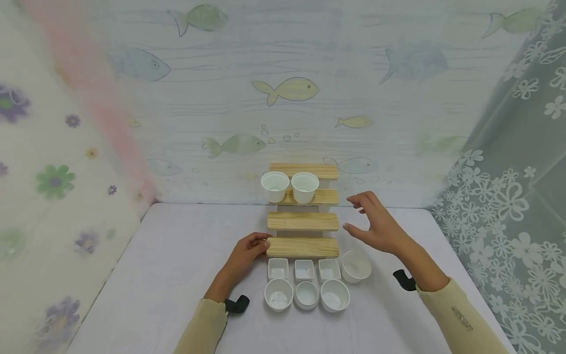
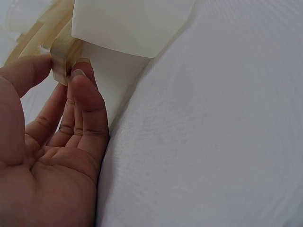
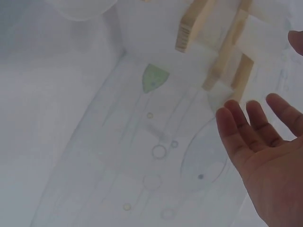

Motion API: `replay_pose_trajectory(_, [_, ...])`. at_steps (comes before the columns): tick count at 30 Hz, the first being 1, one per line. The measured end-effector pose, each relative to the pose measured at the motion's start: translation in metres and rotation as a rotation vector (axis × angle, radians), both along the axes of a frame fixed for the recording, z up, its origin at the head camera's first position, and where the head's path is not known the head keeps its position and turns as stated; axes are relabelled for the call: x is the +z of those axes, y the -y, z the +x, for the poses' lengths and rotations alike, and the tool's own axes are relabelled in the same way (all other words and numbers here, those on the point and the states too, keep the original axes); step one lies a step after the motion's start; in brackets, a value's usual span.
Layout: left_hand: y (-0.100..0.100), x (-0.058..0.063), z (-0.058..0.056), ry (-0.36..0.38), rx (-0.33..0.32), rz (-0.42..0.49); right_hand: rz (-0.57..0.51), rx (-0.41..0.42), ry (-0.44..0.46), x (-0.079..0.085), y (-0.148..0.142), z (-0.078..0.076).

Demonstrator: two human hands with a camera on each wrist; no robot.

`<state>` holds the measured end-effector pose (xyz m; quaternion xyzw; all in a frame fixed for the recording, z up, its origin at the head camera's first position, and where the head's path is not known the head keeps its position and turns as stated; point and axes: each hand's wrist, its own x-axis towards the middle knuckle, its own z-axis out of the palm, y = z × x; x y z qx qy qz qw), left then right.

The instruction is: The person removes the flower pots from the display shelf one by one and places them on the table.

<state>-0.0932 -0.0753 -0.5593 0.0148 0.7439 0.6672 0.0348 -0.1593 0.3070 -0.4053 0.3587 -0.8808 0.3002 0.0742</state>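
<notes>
A stepped wooden rack (image 1: pixel 303 221) with pale slats stands at the back of the table. Two white cups (image 1: pixel 275 186) (image 1: pixel 305 187) sit side by side on one of its upper slats. My left hand (image 1: pixel 245 253) pinches the left end of the lowest slat (image 1: pixel 302 247); in the left wrist view, thumb and fingers lie on either side of that slat end (image 2: pixel 64 59). To the right of the rack my right hand (image 1: pixel 376 223) hovers with nothing in it, fingers spread and slightly bent. The right wrist view shows its open palm (image 3: pixel 277 175) beside the slat ends.
Before the rack stand three small square white dishes (image 1: pixel 304 270), with three round white bowls (image 1: pixel 307 295) in a row nearer me. A larger white cup (image 1: pixel 356 267) stands at their right. A fish-printed cloth (image 1: pixel 285 91) hangs behind the white table (image 1: pixel 146 290).
</notes>
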Motion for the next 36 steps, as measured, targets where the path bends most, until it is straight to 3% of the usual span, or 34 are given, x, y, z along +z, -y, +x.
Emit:
replay_pose_trajectory(18, [0.007,0.001,-0.01,-0.011,-0.024,0.011,0.007,0.063,-0.061,0.021,0.023,-0.024])
replay_pose_trajectory(36, [0.014,0.003,-0.024,-0.008,-0.044,-0.007,0.118,0.074,-0.016,0.041,0.051,-0.047])
